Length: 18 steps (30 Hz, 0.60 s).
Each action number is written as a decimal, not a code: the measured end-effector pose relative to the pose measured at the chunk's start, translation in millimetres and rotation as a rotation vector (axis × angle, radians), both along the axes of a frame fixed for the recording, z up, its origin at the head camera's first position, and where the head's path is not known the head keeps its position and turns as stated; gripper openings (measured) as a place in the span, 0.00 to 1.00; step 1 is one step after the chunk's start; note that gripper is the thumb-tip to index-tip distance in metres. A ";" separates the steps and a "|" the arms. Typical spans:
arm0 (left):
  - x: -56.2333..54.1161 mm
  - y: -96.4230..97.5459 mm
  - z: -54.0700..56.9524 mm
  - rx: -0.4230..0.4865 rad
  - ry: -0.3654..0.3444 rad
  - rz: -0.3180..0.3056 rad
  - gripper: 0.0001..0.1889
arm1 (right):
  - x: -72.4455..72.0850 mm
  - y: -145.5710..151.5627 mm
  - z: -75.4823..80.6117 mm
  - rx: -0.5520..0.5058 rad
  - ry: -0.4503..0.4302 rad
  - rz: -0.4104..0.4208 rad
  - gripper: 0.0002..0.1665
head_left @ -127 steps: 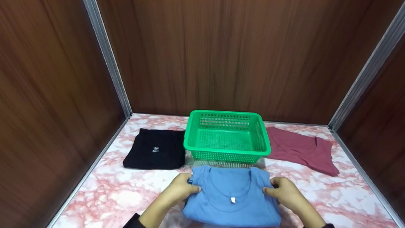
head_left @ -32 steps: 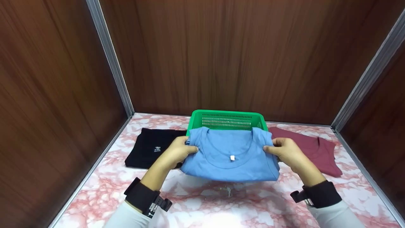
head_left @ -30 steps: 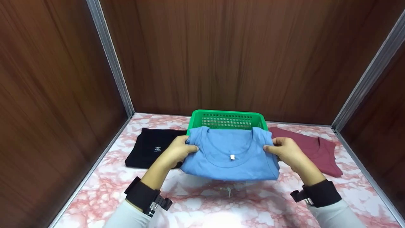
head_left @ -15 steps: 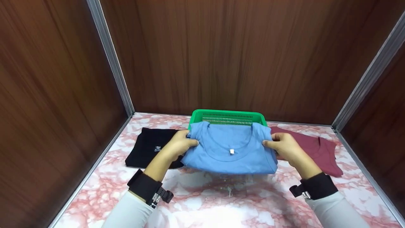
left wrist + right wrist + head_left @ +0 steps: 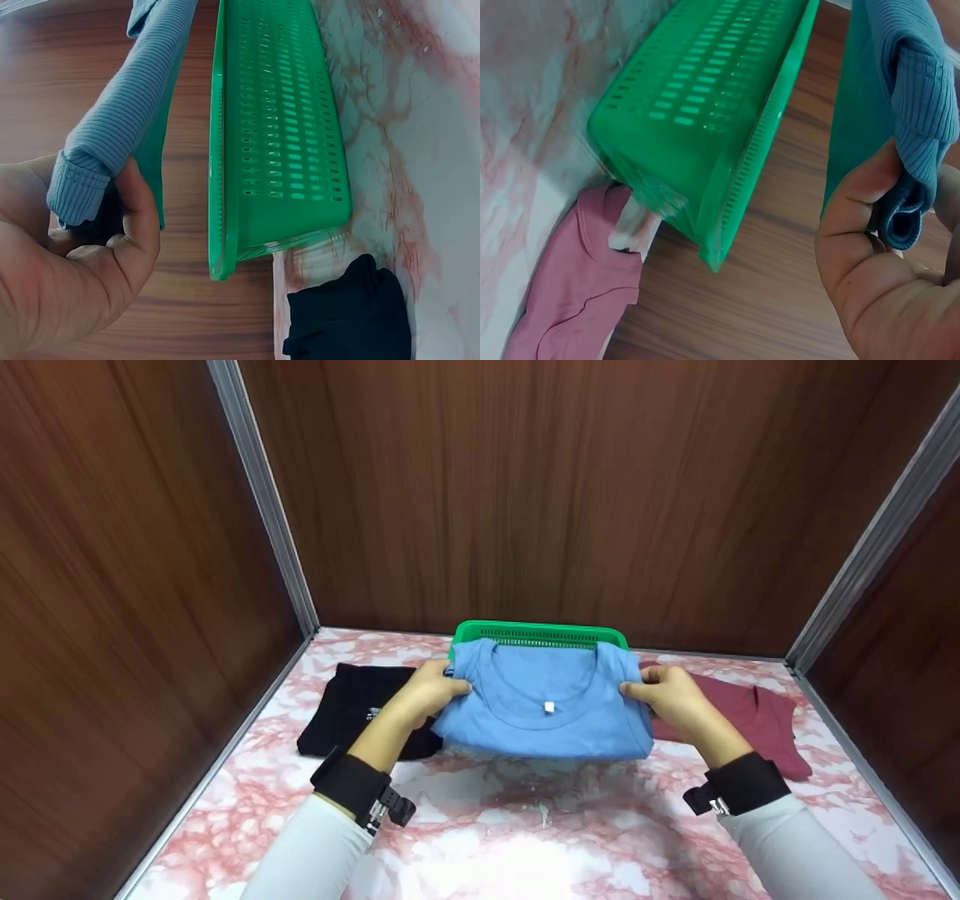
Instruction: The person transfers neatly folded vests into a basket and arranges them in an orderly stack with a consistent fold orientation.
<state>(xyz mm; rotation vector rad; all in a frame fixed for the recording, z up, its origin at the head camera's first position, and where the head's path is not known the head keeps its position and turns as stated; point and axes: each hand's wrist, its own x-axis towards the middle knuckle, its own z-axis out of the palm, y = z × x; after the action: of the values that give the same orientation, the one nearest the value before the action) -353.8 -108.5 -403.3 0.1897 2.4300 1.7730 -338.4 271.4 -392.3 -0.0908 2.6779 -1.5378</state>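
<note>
A folded blue shirt (image 5: pixel 547 739) with a round neckline and a small white tag (image 5: pixel 550 707) is held level between both hands. My left hand (image 5: pixel 431 690) pinches its left side, thumb on top. On the opposite side, my right hand (image 5: pixel 671 697) grips the folded edge the same way. Both wrist views show the shirt raised above the rim of a green plastic basket (image 5: pixel 300 214). From the head view the shirt covers most of this basket, leaving its back rim (image 5: pixel 540 625) showing. The basket's inside is hidden.
Left of the basket lies a folded black garment (image 5: pixel 337 720) with a small white print, partly behind my left forearm. To the right is a folded maroon garment (image 5: pixel 765 727). Brown wood-look panels (image 5: pixel 525 495) enclose the marbled table (image 5: pixel 480 840) at the back and sides.
Over the last few seconds both hands have lifted the blue shirt from the table's front and carried it forward over the basket. In the last second it has moved slightly farther forward.
</note>
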 end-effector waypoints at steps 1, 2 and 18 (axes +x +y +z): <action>-1.2 0.1 0.4 -0.005 -0.001 0.000 0.10 | -1.1 -0.1 0.3 0.000 -0.006 0.000 0.26; -2.7 0.4 0.8 -0.009 -0.004 -0.001 0.12 | -2.0 -0.2 0.8 0.004 -0.011 -0.001 0.27; -25.1 5.2 3.8 -0.063 -0.002 -0.005 0.18 | -20.1 2.0 -0.5 0.005 -0.005 -0.012 0.25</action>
<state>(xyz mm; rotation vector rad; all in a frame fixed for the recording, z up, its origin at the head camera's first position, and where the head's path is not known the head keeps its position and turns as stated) -378.9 -103.4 -399.5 0.1878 2.4777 1.6914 -358.4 273.4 -392.8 -0.0705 2.6832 -1.5320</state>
